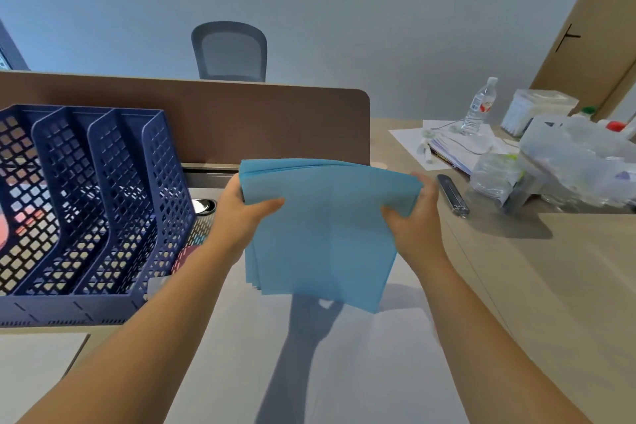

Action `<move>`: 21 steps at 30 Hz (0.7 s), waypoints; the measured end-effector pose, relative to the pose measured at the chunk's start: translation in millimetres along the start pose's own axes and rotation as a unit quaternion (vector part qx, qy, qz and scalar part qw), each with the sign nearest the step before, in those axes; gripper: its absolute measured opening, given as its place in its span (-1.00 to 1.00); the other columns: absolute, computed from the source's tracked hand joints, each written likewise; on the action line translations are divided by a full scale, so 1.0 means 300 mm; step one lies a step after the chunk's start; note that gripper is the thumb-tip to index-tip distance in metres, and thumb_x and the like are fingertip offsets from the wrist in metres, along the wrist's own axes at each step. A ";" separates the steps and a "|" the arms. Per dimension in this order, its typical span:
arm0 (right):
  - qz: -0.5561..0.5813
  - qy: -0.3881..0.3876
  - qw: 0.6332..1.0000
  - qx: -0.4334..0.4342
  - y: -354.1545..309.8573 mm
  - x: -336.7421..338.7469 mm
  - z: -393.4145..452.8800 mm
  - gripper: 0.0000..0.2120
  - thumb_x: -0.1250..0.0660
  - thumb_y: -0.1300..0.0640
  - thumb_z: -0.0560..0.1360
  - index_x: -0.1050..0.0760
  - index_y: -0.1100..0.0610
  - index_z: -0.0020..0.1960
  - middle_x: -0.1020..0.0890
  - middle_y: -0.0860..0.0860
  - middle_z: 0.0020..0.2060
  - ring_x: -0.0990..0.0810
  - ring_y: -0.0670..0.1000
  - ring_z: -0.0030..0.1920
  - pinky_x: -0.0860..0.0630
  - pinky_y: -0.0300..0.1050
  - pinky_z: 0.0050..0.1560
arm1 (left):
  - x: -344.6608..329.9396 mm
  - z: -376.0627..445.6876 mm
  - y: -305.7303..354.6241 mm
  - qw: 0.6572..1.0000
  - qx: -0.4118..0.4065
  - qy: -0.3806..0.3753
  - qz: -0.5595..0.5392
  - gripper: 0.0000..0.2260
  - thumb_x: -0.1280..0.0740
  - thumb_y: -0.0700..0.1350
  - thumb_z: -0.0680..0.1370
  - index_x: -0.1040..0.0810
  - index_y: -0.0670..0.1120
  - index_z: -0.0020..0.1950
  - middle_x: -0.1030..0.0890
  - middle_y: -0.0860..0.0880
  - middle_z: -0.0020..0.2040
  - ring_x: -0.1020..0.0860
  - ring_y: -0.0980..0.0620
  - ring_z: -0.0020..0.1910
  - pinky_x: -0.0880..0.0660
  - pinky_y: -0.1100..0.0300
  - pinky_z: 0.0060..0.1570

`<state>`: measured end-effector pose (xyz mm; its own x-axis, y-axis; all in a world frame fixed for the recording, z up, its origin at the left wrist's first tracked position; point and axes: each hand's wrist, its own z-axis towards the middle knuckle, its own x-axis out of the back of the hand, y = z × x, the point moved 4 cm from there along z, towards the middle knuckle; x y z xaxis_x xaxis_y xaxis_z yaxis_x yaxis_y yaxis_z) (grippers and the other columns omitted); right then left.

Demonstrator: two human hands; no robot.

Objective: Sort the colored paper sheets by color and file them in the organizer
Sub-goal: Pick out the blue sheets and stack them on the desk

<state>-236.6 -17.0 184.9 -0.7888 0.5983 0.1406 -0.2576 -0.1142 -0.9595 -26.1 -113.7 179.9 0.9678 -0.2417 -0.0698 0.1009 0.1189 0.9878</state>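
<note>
One stack of blue paper sheets [327, 234], mid-frame above the desk, is gripped at its side edges by the left hand [241, 217] and right hand [414, 222] (thumbs in front, fingers curled behind); pink paper seemingly sits in the blue organizer's [103, 203] leftmost slot, so filing looks partway done.

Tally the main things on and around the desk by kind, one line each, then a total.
Hands: 2, left and right, both gripping the paper
Stack of blue paper sheets: 1
Blue organizer: 1
Water bottle: 1
Office chair: 1
Total: 6
</note>
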 end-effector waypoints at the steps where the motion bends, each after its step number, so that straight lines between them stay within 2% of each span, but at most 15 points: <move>1: -0.021 0.005 0.999 0.027 -0.008 0.004 -0.006 -0.36 -0.28 0.42 0.46 -0.12 0.07 0.42 -0.35 -0.33 -0.07 -0.45 -0.26 -0.17 -0.37 -0.60 -0.23 | 0.003 0.001 -0.006 1.000 0.000 0.000 0.006 -0.68 -0.36 -0.42 0.42 -0.45 -0.08 0.04 -0.58 -0.03 -0.07 -0.57 -0.06 -0.07 -0.55 0.04 -0.01; 4: -0.061 0.005 0.996 0.067 -0.023 0.006 -0.012 -0.25 -0.29 0.41 0.46 0.01 0.07 0.49 -0.24 -0.42 0.01 -0.35 -0.26 -0.13 -0.28 -0.66 -0.17 | 0.004 -0.002 -0.003 1.000 0.011 0.003 0.001 -0.79 -0.34 -0.33 0.47 -0.48 -0.02 -0.07 -0.60 0.04 -0.16 -0.62 0.17 -0.28 -0.58 0.32 -0.29; 6: -0.045 0.009 0.997 0.055 -0.016 0.007 -0.009 -0.23 -0.33 0.41 0.43 -0.03 0.08 0.49 -0.28 -0.41 0.00 -0.38 -0.25 -0.19 -0.31 -0.66 -0.19 | -0.003 -0.003 0.014 0.998 0.044 0.021 -0.047 -0.94 -0.28 -0.18 0.53 -0.50 -0.04 -0.09 -0.62 0.09 -0.26 -0.61 0.24 -0.41 -0.52 0.39 -0.44; 7: -0.027 0.007 0.999 0.042 -0.008 0.007 -0.005 -0.22 -0.36 0.41 0.41 -0.05 0.09 0.48 -0.34 -0.34 0.04 -0.42 -0.25 -0.17 -0.33 -0.67 -0.18 | -0.005 -0.002 0.023 0.995 0.063 0.038 -0.066 -0.92 -0.25 -0.09 0.56 -0.50 -0.04 -0.12 -0.62 0.10 -0.31 -0.61 0.22 -0.43 -0.50 0.38 -0.46; 9: -0.010 0.001 1.000 0.028 0.002 0.002 -0.003 -0.23 -0.40 0.40 0.38 -0.11 0.12 0.46 -0.39 -0.13 0.17 -0.46 -0.19 0.00 -0.36 -0.65 -0.14 | -0.008 0.007 0.035 0.987 0.107 0.080 -0.092 -0.80 -0.21 0.08 0.55 -0.47 -0.01 -0.17 -0.60 0.07 -0.30 -0.59 0.13 -0.36 -0.48 0.28 -0.40; 10: -0.010 0.001 1.000 0.025 0.003 0.000 -0.003 -0.25 -0.41 0.40 0.38 -0.14 0.13 0.45 -0.37 -0.09 0.19 -0.44 -0.13 0.06 -0.36 -0.65 -0.13 | -0.006 0.013 0.040 0.982 0.122 0.102 -0.101 -0.76 -0.22 0.15 0.53 -0.46 0.00 -0.18 -0.57 0.04 -0.26 -0.56 0.10 -0.30 -0.45 0.24 -0.35; 12: -0.009 0.001 1.000 0.027 0.004 -0.003 0.000 -0.27 -0.41 0.40 0.38 -0.17 0.15 0.44 -0.34 -0.10 0.20 -0.41 -0.10 0.11 -0.36 -0.66 -0.13 | -0.004 0.021 0.042 0.976 0.138 0.125 -0.117 -0.74 -0.24 0.18 0.50 -0.45 0.01 -0.18 -0.54 0.01 -0.22 -0.52 0.07 -0.26 -0.44 0.20 -0.30; 14: 0.005 -0.001 1.000 0.021 0.003 -0.006 0.005 -0.28 -0.41 0.41 0.37 -0.19 0.15 0.43 -0.38 -0.06 0.19 -0.44 -0.07 0.09 -0.43 -0.57 -0.10 | 0.000 0.027 0.035 0.974 0.146 0.136 -0.111 -0.77 -0.23 0.14 0.51 -0.43 0.00 -0.21 -0.51 0.00 -0.23 -0.50 0.06 -0.28 -0.43 0.20 -0.28; 17: 0.021 -0.011 1.000 -0.013 0.021 -0.006 0.014 -0.39 -0.42 0.40 0.36 -0.29 0.10 0.32 -0.52 -0.02 0.03 -0.54 -0.06 -0.07 -0.52 -0.40 -0.16 | 0.008 0.028 0.023 0.973 0.154 0.145 -0.094 -0.80 -0.16 0.05 0.53 -0.37 -0.02 -0.23 -0.45 -0.02 -0.25 -0.45 0.06 -0.29 -0.38 0.19 -0.27; 21: 0.054 -0.065 0.992 -0.097 0.103 -0.026 0.000 -0.74 -0.38 0.46 0.37 -0.51 0.15 -0.09 -0.65 -0.13 -0.39 -0.58 -0.25 -0.41 -0.52 -0.39 -0.35 | 0.004 0.029 0.024 0.972 0.158 0.140 -0.105 -0.77 -0.14 0.09 0.55 -0.37 -0.01 -0.22 -0.46 -0.02 -0.23 -0.45 0.08 -0.25 -0.42 0.17 -0.21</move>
<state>-238.6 -25.2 154.3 -0.8750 0.4814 0.0524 -0.0649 -0.0093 -0.9978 -26.1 -121.6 188.1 0.9629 0.0477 -0.2657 0.2696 -0.2169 0.9382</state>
